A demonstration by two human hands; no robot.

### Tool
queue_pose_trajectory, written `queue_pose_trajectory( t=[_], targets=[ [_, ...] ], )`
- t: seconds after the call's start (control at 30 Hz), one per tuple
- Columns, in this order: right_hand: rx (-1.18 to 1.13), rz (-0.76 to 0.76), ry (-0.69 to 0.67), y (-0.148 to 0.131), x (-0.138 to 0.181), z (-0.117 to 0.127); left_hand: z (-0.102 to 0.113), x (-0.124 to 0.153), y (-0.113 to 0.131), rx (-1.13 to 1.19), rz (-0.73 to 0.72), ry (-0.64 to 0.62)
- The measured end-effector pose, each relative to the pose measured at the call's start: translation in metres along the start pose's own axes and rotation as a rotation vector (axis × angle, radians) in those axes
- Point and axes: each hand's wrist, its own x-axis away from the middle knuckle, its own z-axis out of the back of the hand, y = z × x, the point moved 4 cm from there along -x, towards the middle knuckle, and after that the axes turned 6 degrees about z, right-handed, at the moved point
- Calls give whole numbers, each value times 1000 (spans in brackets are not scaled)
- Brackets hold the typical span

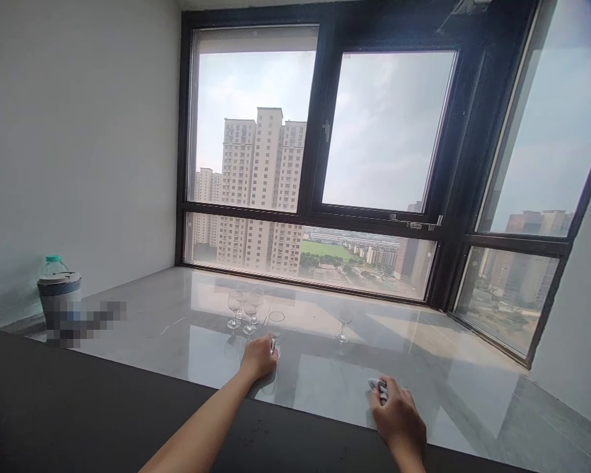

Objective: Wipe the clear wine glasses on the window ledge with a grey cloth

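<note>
My left hand (260, 359) is closed around the stem of a clear wine glass (276, 319), whose bowl rises above my fingers. The glass stands upright at the sill, though its foot is mostly hidden by the hand. Just beyond and to the left, several similar stemmed glasses (234, 314) stand close together. Another stemmed glass (345, 322) is on its own farther right, between my two hands. Over the front edge on the right, my right hand (398, 410) grips a crumpled grey-white cloth (377, 386), partly covered by the fingers.
The polished grey windowsill (152, 341) is glossy and mirrors the window light. At the far left a lidded cup (60, 292) stands before a green-capped bottle (53, 265). A dark window frame (305, 213) borders the back and right side, with a white wall (79, 144) at left.
</note>
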Motion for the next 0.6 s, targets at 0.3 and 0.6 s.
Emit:
queue_pose_trajectory(
  t=[0.3,0.6],
  targets=[
    [8,19,14,-1,-1,1,4,2,2,3,9,-10],
    [-5,-10,-5,2,-1,-2,6,4,3,19,43,-32]
  ],
)
